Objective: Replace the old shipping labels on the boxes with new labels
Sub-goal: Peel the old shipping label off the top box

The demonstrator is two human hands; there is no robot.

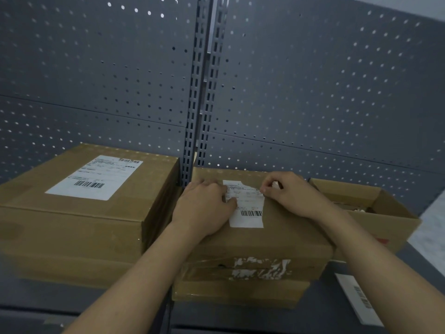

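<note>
A taped cardboard box point(255, 239) sits in the middle of the shelf with a partly torn white shipping label point(246, 213) on its top. My left hand point(207, 206) lies flat on the box and the label's left edge, thumb on the paper. My right hand point(289, 191) pinches a torn, peeled corner of the label at its upper right. To the left, a larger closed box point(72, 225) carries an intact white label point(96, 177) with barcodes.
An open cardboard box point(375, 213) stands at the right, touching the middle box. A loose white label sheet point(358, 300) lies on the grey shelf point(325, 317) at the lower right. A grey pegboard wall point(313, 92) rises behind everything.
</note>
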